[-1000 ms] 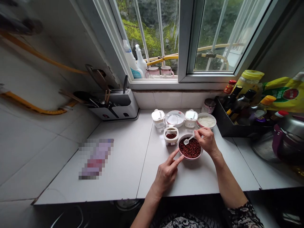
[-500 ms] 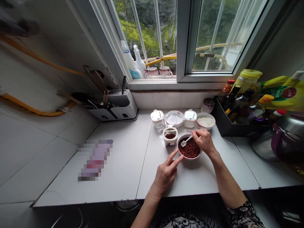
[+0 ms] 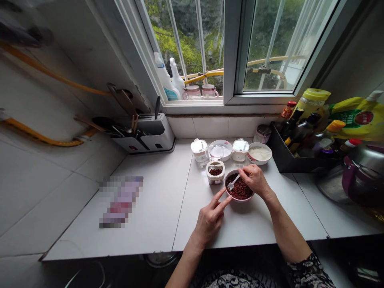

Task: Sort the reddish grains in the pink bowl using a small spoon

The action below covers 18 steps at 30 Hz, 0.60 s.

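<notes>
My right hand [image 3: 254,180] pinches the handle of a small white spoon [image 3: 231,186], whose head rests on dark red beans or grains filling a round bowl [image 3: 239,200]. Two outstretched, parted fingers of my left hand [image 3: 211,219] touch the bowl's near-left rim; its other fingers are bent under. Just left of the bowl stands a small clear jar [image 3: 215,180] with a cream rim, its lid raised, holding some of the same dark red grains.
Behind sit two white-lidded jars [image 3: 199,148], a white dish [image 3: 227,149] and a bowl of white contents [image 3: 259,154]. A bottle-filled black box [image 3: 288,162] and metal pot [image 3: 333,184] stand right. At the left are a utensil holder [image 3: 156,134] and a blurred-out flat item [image 3: 123,204].
My right hand has moved slightly left and tilted the spoon more steeply, its head shifting a little left and down. My left hand stays at the bowl's rim.
</notes>
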Each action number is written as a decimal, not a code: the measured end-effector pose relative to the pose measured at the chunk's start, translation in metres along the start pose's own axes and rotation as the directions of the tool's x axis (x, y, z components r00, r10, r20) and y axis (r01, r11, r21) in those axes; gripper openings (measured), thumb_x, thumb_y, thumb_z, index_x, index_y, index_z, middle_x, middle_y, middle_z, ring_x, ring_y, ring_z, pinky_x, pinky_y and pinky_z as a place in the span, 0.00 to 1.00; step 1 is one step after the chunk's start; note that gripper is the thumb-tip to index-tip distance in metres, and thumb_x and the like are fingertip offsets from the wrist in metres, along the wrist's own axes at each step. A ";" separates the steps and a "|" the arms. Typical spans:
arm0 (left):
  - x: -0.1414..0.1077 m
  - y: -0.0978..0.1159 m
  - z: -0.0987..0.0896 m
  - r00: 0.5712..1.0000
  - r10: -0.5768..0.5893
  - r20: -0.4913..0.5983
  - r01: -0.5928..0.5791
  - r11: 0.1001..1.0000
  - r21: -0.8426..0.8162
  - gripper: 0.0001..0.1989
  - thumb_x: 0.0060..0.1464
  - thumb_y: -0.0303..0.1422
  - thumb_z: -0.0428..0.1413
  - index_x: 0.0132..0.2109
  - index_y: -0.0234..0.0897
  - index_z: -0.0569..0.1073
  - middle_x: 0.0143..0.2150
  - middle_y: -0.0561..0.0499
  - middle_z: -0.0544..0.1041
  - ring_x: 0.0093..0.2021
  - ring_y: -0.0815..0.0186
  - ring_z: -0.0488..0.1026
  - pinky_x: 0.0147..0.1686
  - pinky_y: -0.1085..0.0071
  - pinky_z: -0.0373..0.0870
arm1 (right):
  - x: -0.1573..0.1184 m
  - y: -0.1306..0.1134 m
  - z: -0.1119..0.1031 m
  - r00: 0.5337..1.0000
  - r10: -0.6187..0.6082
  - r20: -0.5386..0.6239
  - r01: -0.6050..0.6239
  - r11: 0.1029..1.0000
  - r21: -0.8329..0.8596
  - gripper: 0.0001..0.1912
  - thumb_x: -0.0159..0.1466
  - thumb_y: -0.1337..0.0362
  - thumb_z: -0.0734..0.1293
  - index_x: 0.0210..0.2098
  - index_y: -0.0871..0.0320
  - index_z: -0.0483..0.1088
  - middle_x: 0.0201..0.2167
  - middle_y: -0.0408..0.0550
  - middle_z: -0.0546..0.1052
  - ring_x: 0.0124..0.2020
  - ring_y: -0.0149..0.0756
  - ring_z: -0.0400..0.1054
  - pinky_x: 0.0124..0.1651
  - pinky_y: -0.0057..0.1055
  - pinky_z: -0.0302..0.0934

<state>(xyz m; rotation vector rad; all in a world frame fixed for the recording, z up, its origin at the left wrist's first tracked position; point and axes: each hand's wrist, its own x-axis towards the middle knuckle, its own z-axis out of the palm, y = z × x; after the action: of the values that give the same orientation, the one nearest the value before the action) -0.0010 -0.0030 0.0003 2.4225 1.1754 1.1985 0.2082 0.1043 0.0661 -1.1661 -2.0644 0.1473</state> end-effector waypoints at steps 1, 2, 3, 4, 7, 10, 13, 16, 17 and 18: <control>0.000 0.000 0.000 1.000 -0.003 -0.001 0.003 1.000 -0.001 0.36 0.55 0.14 0.46 0.68 0.45 0.63 0.67 0.40 0.66 0.40 0.70 0.79 0.44 0.72 0.79 | 0.000 0.000 0.000 1.000 0.005 0.012 -0.005 1.000 0.011 0.23 0.69 0.60 0.60 0.17 0.54 0.59 0.14 0.41 0.68 0.21 0.31 0.61 0.37 0.30 0.57; 0.000 0.000 0.000 1.000 -0.005 -0.003 0.005 1.000 -0.003 0.36 0.55 0.14 0.46 0.68 0.45 0.63 0.67 0.40 0.67 0.40 0.70 0.79 0.44 0.72 0.79 | 0.001 -0.001 0.000 1.000 0.013 0.019 -0.013 1.000 0.019 0.23 0.69 0.60 0.60 0.17 0.54 0.59 0.14 0.41 0.67 0.21 0.31 0.60 0.37 0.30 0.57; 0.000 0.001 0.000 1.000 -0.005 -0.007 0.005 1.000 -0.008 0.36 0.55 0.14 0.46 0.68 0.45 0.63 0.67 0.40 0.67 0.40 0.70 0.79 0.43 0.72 0.79 | 0.001 -0.001 -0.001 1.000 0.022 0.018 -0.023 0.999 0.026 0.23 0.69 0.59 0.59 0.17 0.54 0.58 0.14 0.41 0.67 0.20 0.31 0.60 0.36 0.30 0.56; 0.000 0.001 0.000 1.000 -0.002 -0.011 0.001 1.000 -0.012 0.37 0.55 0.14 0.46 0.68 0.45 0.63 0.67 0.40 0.67 0.40 0.70 0.79 0.43 0.72 0.79 | 0.001 -0.001 -0.001 0.999 0.035 0.012 -0.036 0.999 0.033 0.24 0.69 0.59 0.59 0.17 0.54 0.57 0.14 0.41 0.66 0.20 0.31 0.58 0.36 0.30 0.56; 0.000 0.000 0.000 1.000 0.004 -0.017 -0.005 1.000 -0.016 0.37 0.55 0.14 0.46 0.68 0.46 0.62 0.67 0.40 0.67 0.40 0.70 0.79 0.44 0.73 0.79 | 0.002 -0.002 -0.003 0.996 0.089 -0.011 -0.088 0.994 0.071 0.24 0.68 0.57 0.59 0.17 0.54 0.54 0.14 0.40 0.62 0.19 0.29 0.55 0.34 0.30 0.55; 0.000 0.000 0.000 1.000 0.003 -0.012 -0.003 1.000 -0.010 0.36 0.55 0.15 0.46 0.68 0.45 0.62 0.68 0.40 0.66 0.40 0.70 0.79 0.44 0.72 0.79 | 0.002 -0.002 -0.005 0.989 0.150 0.000 -0.149 0.981 0.125 0.24 0.67 0.55 0.59 0.17 0.54 0.52 0.14 0.39 0.59 0.19 0.29 0.54 0.30 0.29 0.52; 0.000 0.000 0.000 1.000 0.007 -0.014 -0.007 1.000 -0.006 0.37 0.55 0.14 0.46 0.68 0.45 0.62 0.67 0.40 0.66 0.40 0.70 0.79 0.44 0.73 0.79 | 0.002 -0.003 -0.006 0.976 0.214 0.039 -0.218 0.959 0.182 0.25 0.67 0.54 0.59 0.16 0.55 0.53 0.14 0.39 0.59 0.19 0.28 0.53 0.27 0.28 0.50; 0.000 0.000 0.000 1.000 0.010 -0.017 -0.010 1.000 -0.004 0.36 0.55 0.14 0.46 0.68 0.45 0.63 0.67 0.39 0.67 0.40 0.70 0.79 0.43 0.73 0.79 | 0.001 -0.003 -0.006 0.961 0.272 0.055 -0.278 0.935 0.220 0.25 0.67 0.52 0.60 0.16 0.55 0.56 0.13 0.40 0.62 0.19 0.28 0.54 0.26 0.28 0.50; 0.000 0.000 0.000 1.000 0.008 -0.017 -0.008 1.000 -0.004 0.36 0.55 0.14 0.46 0.68 0.45 0.63 0.67 0.39 0.67 0.40 0.70 0.79 0.43 0.73 0.79 | 0.001 -0.003 -0.006 0.956 0.289 0.054 -0.293 0.929 0.226 0.26 0.67 0.51 0.60 0.16 0.55 0.57 0.13 0.40 0.62 0.19 0.28 0.55 0.26 0.28 0.51; 0.000 0.001 0.000 1.000 0.006 -0.016 -0.006 1.000 -0.004 0.36 0.56 0.15 0.46 0.68 0.45 0.63 0.67 0.39 0.67 0.40 0.70 0.79 0.43 0.73 0.79 | 0.001 -0.003 -0.007 0.951 0.305 0.052 -0.308 0.922 0.233 0.26 0.66 0.50 0.60 0.16 0.55 0.58 0.13 0.40 0.63 0.19 0.28 0.55 0.25 0.28 0.51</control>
<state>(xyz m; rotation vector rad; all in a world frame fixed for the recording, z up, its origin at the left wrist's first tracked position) -0.0006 -0.0030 0.0008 2.4204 1.1698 1.2225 0.2104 0.1017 0.0723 -1.3292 -1.8030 0.5420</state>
